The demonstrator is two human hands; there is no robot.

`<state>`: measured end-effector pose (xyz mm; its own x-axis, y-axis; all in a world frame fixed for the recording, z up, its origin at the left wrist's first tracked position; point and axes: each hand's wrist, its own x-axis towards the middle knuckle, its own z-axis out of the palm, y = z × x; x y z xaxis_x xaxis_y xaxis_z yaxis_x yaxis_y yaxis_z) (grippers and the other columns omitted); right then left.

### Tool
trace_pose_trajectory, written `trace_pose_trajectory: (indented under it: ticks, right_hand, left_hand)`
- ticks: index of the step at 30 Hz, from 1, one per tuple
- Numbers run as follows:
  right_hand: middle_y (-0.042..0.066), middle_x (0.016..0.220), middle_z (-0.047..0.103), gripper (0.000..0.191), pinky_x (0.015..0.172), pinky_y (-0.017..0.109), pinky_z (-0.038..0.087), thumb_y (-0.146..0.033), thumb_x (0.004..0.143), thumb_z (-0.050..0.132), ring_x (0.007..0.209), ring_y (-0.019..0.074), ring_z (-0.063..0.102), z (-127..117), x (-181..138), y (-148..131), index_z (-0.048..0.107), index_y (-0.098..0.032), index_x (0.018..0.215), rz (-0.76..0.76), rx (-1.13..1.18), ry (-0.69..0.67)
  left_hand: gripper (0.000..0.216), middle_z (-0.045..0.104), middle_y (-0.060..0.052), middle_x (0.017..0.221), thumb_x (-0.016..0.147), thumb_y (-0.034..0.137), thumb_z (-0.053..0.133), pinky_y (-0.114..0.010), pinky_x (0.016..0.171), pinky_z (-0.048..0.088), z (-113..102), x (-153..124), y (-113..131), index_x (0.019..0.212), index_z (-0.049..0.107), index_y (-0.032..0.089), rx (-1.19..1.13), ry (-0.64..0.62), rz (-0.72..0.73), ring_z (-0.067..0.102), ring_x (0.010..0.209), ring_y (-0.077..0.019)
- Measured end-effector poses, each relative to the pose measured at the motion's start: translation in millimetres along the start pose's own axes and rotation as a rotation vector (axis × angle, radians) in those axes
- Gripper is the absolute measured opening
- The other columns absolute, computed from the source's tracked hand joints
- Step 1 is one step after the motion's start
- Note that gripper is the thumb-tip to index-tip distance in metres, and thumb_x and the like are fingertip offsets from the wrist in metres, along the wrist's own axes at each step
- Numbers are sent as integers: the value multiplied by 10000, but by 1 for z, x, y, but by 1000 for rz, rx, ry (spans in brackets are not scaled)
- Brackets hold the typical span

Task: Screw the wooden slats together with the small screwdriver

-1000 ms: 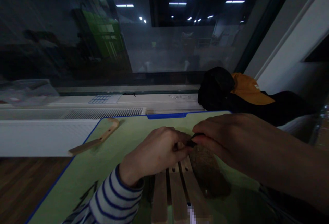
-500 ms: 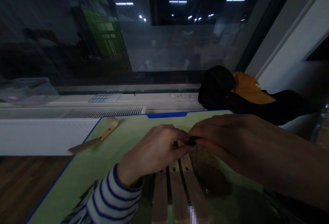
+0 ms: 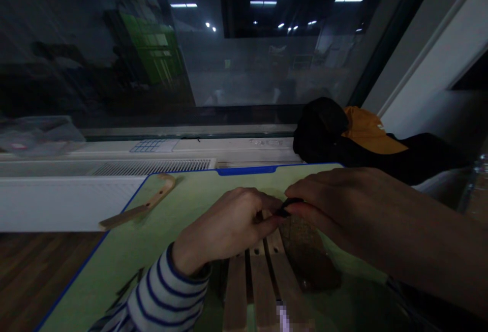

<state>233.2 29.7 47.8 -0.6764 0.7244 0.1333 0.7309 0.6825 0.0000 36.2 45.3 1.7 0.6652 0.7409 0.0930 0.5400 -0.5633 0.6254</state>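
Observation:
My left hand (image 3: 229, 222), in a striped sleeve, is closed in a pinch on a small black strip (image 3: 293, 202). From the other side, my right hand (image 3: 343, 210) grips the same strip between thumb and fingers. Just below them, several pale wooden slats (image 3: 256, 283) with drilled holes lie side by side, their far ends partly hidden by my left hand. Under my right hand, beside the slats, rests a brown item (image 3: 312, 258) that looks wrapped in clear plastic; its kind is unclear.
A curved wooden piece with holes (image 3: 139, 209) overhangs the left edge of the green, blue-rimmed tabletop (image 3: 186, 189). Thin dark strips (image 3: 127, 287) lie near my left sleeve. Behind stand a white radiator (image 3: 72, 200) and a windowsill with an orange cap (image 3: 375, 131) on black cloth.
My right hand has shifted slightly right, away from my left fingers, so more of the black strip shows between them. The slats look unmoved.

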Motion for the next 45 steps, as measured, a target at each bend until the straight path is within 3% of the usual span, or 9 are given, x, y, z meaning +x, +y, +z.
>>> trace_pose_trajectory:
  ticks: [6,12,16,20,28,36,40,45]
  right_hand:
    - [-46,793,642,105,619,319,477,-258,903,478,678,157,606,1,-1,-3,581,-262,882,-11,-9,13]
    - [-24,997,653,130,717,333,489,-231,888,506,789,157,620,1,-2,3,557,-269,1002,-78,-4,81]
    - [-42,930,648,149,727,313,484,-200,902,474,775,138,604,0,1,1,574,-273,984,-69,82,19]
    - [-2,834,646,121,687,299,476,-216,897,487,703,148,597,1,2,-2,601,-224,936,-54,53,40]
    - [-46,719,616,46,532,284,425,-263,882,517,592,153,588,1,-1,-2,560,-251,894,4,-39,7]
    - [-45,723,620,52,509,284,410,-271,888,507,592,153,603,3,3,-3,551,-251,906,-2,-63,20]
    - [-37,768,638,92,570,302,464,-270,892,498,645,159,619,4,2,-3,560,-258,959,2,-58,10]
    - [-14,992,659,243,711,344,506,-198,841,566,814,172,630,2,-1,-2,543,-266,1073,-97,-8,92]
  left_hand:
    - [133,696,7,757,828,328,628,-250,566,394,4,2,-3,845,681,207,70,141,-18,610,639,-146]
    - [122,676,26,709,848,290,605,-233,547,376,2,0,-2,794,659,195,54,151,2,594,601,-121]
    - [121,692,7,781,861,293,588,-235,580,405,2,0,-4,838,666,204,31,105,-5,627,706,-150]
    - [144,704,-5,843,883,291,555,-253,647,438,2,0,-6,926,676,225,22,54,-8,640,794,-174]
    - [199,716,-24,878,911,235,497,-258,715,460,-3,-1,-1,969,684,196,-2,-23,13,652,810,-172]
    - [124,713,15,802,855,309,598,-235,611,426,1,0,-4,881,685,226,16,71,-10,648,763,-164]
    - [115,715,26,808,863,309,592,-228,616,419,3,0,-7,871,680,236,-9,78,2,652,766,-154]
    - [116,712,28,797,857,310,600,-228,601,410,1,-1,-8,847,675,223,18,101,9,651,743,-145]
